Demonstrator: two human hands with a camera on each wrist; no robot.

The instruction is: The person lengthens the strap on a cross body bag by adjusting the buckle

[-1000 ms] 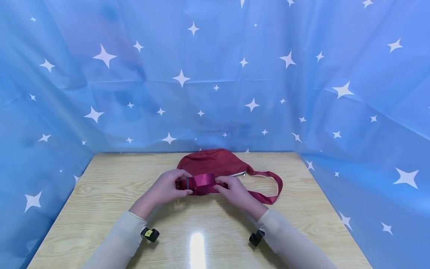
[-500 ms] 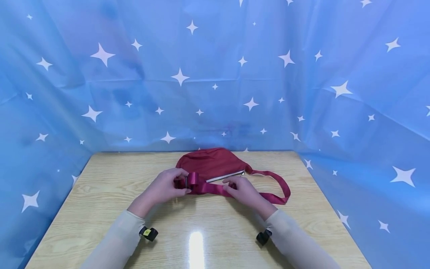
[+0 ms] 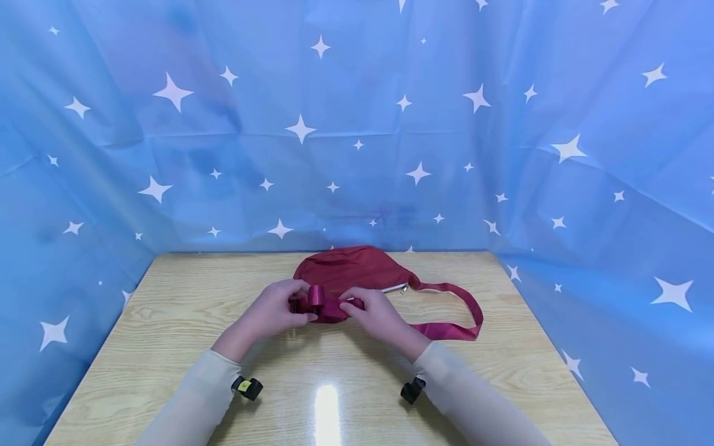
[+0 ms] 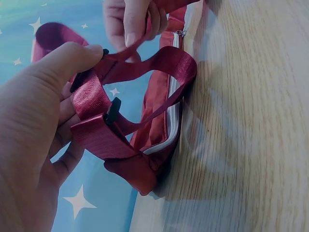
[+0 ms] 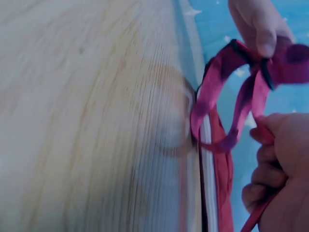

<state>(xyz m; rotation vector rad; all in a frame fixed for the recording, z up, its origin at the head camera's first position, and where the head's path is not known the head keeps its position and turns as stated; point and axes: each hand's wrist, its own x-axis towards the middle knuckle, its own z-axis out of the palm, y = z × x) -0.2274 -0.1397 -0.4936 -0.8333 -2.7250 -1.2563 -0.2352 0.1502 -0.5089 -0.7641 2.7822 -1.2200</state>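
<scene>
A dark red waist bag (image 3: 357,269) lies at the back of the table, its pale zip (image 4: 172,104) facing the front edge. My left hand (image 3: 279,303) pinches a black strap slider (image 4: 84,77) between thumb and fingers at the bag's left end. A small loop of red strap (image 3: 316,296) stands up from that slider. Another black fitting (image 4: 113,111) sits on the strap lower down in the left wrist view. My right hand (image 3: 376,313), close by on the right, grips the strap (image 5: 263,130) with thumb and curled fingers.
The rest of the strap (image 3: 471,303) curves out over the wooden table (image 3: 184,322) to the right of the bag. A blue star-patterned curtain (image 3: 357,124) closes off the back and both sides.
My right hand first moved right with the strap, shrinking the loop at the slider, then came back left towards my left hand. The left hand has hardly moved.
</scene>
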